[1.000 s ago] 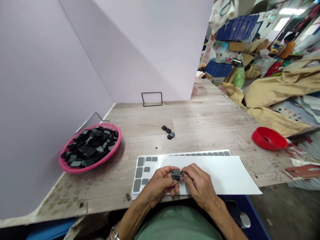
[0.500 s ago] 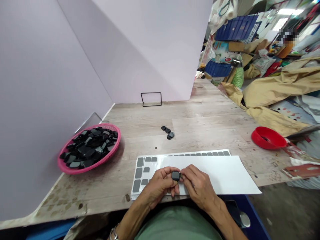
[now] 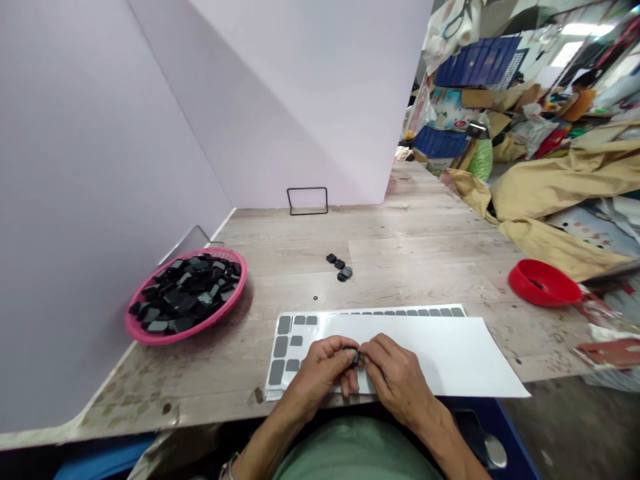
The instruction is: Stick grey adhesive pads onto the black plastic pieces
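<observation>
My left hand [image 3: 327, 367] is closed round a small black squarish piece [image 3: 355, 357], its thumb lying across the piece's face. The thumb and fingertips of my right hand [image 3: 393, 370] are pinched together at the piece's right edge; what lies between them is too small to make out. Both hands are just above a white sheet [image 3: 445, 353]. Under that sheet lie sticker sheets [image 3: 273, 340] with rows of grey rounded stickers, showing along the left and far edges. Farther back on the table, several small black pieces [image 3: 339, 265] lie in a short line.
A pink basket [image 3: 244, 273] heaped with black and grey pieces stands at the left. At the right is a red dish [image 3: 520, 290] with small dark bits. A black wire stand [image 3: 308, 213] is by the partition. A person [image 3: 583, 100] is far behind.
The piece has tilted in my left hand, and the thumb has moved over its face. My right fingers stay at its edge. The whole view has shifted slightly.
</observation>
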### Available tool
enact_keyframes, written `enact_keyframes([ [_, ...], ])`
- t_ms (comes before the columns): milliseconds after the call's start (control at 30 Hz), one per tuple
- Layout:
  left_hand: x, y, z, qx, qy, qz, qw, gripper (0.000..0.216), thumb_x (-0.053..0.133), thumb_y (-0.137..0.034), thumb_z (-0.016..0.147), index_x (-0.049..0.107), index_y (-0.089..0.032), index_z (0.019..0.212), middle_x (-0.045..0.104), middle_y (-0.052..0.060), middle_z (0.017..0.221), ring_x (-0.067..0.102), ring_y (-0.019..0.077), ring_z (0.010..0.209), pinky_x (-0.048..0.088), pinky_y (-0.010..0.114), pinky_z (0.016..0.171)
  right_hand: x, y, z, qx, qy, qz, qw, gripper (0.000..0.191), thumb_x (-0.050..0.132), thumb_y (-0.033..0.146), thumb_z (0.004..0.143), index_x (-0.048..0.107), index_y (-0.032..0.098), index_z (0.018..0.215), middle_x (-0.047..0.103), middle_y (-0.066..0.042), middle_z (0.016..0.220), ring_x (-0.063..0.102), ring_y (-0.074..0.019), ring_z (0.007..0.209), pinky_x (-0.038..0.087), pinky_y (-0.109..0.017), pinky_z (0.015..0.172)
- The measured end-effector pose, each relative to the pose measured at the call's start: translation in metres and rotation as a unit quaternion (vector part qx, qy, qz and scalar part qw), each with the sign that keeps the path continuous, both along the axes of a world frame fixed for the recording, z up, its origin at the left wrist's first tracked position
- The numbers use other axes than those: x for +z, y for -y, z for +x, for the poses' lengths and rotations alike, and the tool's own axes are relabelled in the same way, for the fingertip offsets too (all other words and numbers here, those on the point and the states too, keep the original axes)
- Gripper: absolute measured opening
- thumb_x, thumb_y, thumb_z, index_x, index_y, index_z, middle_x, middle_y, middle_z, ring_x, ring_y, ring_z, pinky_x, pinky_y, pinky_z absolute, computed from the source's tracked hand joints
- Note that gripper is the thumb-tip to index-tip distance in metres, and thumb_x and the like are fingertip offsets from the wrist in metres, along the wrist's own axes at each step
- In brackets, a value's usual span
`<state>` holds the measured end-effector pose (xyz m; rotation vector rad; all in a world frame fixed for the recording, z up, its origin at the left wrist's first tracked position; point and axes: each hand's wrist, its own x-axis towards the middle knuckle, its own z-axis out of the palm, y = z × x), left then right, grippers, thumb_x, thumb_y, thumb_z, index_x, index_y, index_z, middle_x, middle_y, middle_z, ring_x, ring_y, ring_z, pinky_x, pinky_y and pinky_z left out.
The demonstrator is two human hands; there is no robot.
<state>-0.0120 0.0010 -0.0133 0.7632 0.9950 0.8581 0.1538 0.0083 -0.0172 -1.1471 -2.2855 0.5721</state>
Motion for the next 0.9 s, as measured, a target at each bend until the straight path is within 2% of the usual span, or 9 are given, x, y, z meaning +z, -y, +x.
enact_keyframes([
  [133,0.016,0.005,-0.016,0.020,-0.179,0.119,0.976,0.021,0.053,-0.030,0.083,0.063,-0.014,0.092,0.056,-0.002,0.054,0.049,0.0083,0.044,0.037,0.019,0.044,-0.009,0.003,0.000,0.001,-0.021,0.007,1.000,0.024,0.033,0.020,0.094,0.056,0.021,0.101,0.055,-0.005,0.086,0.056,-0.0174,0.077,0.044,-0.029,0.069],
  [233,0.044,0.000,-0.057,0.143,-0.351,0.196,0.904,0.027,0.050,-0.032,0.085,0.063,-0.017,0.104,0.061,-0.001,0.061,0.053,0.0105,0.052,0.041,0.021,0.050,-0.022,-0.002,0.005,-0.046,-0.006,0.013,0.999,0.021,0.035,0.028,0.095,0.055,0.024,0.100,0.057,-0.003,0.088,0.058,-0.0170,0.077,0.045,-0.027,0.065],
  [367,0.089,-0.008,-0.132,0.327,-0.571,0.240,0.713,0.033,0.042,-0.034,0.089,0.059,-0.018,0.113,0.068,0.007,0.091,0.062,0.0180,0.075,0.049,0.031,0.072,-0.030,-0.007,0.003,-0.041,0.046,0.014,0.998,0.022,0.034,0.028,0.094,0.055,0.024,0.097,0.057,-0.003,0.086,0.057,-0.0163,0.069,0.045,-0.027,0.059],
  [467,0.103,-0.013,-0.168,0.364,-0.721,0.263,0.527,0.040,0.044,-0.032,0.089,0.056,-0.010,0.120,0.052,0.019,0.128,0.044,0.0323,0.121,0.031,0.050,0.103,-0.024,-0.006,-0.004,-0.035,0.087,0.033,0.995,0.024,0.032,0.022,0.093,0.056,0.023,0.098,0.057,-0.004,0.086,0.057,-0.0181,0.073,0.045,-0.030,0.063],
  [533,0.097,-0.013,-0.170,0.356,-0.747,0.294,0.478,0.043,0.046,-0.033,0.089,0.052,-0.010,0.125,0.041,0.020,0.139,0.031,0.0338,0.132,0.020,0.054,0.108,-0.019,-0.006,-0.009,-0.034,0.109,0.039,0.993,0.025,0.032,0.019,0.092,0.056,0.021,0.098,0.057,-0.005,0.085,0.057,-0.0185,0.073,0.043,-0.030,0.063],
  [633,0.069,-0.006,-0.145,0.245,-0.715,0.388,0.527,0.038,0.044,-0.028,0.091,0.051,-0.016,0.126,0.041,0.014,0.141,0.026,0.0297,0.136,0.026,0.050,0.109,-0.014,-0.008,-0.014,-0.032,0.128,0.034,0.991,0.023,0.034,0.016,0.090,0.056,0.020,0.093,0.056,-0.005,0.083,0.056,-0.0187,0.071,0.041,-0.030,0.061],
  [733,0.028,0.002,-0.107,0.039,-0.677,0.450,0.581,0.035,0.047,-0.027,0.089,0.055,-0.018,0.122,0.043,0.013,0.140,0.019,0.0325,0.138,0.032,0.051,0.106,-0.013,-0.014,-0.019,-0.043,0.132,0.026,0.990,0.020,0.036,0.015,0.089,0.055,0.020,0.091,0.056,-0.004,0.081,0.055,-0.0181,0.070,0.039,-0.029,0.062],
  [800,0.004,0.007,-0.088,-0.064,-0.659,0.459,0.592,0.039,0.055,-0.033,0.085,0.056,-0.019,0.121,0.045,0.013,0.139,0.025,0.0355,0.136,0.036,0.053,0.102,-0.013,-0.022,-0.024,-0.056,0.133,0.035,0.989,0.017,0.038,0.015,0.089,0.054,0.020,0.088,0.056,-0.003,0.080,0.056,-0.0176,0.071,0.039,-0.028,0.063],
  [900,-0.021,0.014,-0.076,-0.125,-0.652,0.456,0.593,0.050,0.060,-0.041,0.081,0.052,-0.020,0.125,0.048,0.012,0.137,0.034,0.0362,0.131,0.033,0.055,0.103,-0.011,-0.036,-0.039,-0.069,0.159,0.052,0.983,0.014,0.040,0.014,0.089,0.052,0.020,0.084,0.057,-0.004,0.080,0.056,-0.0178,0.073,0.038,-0.028,0.064],
])
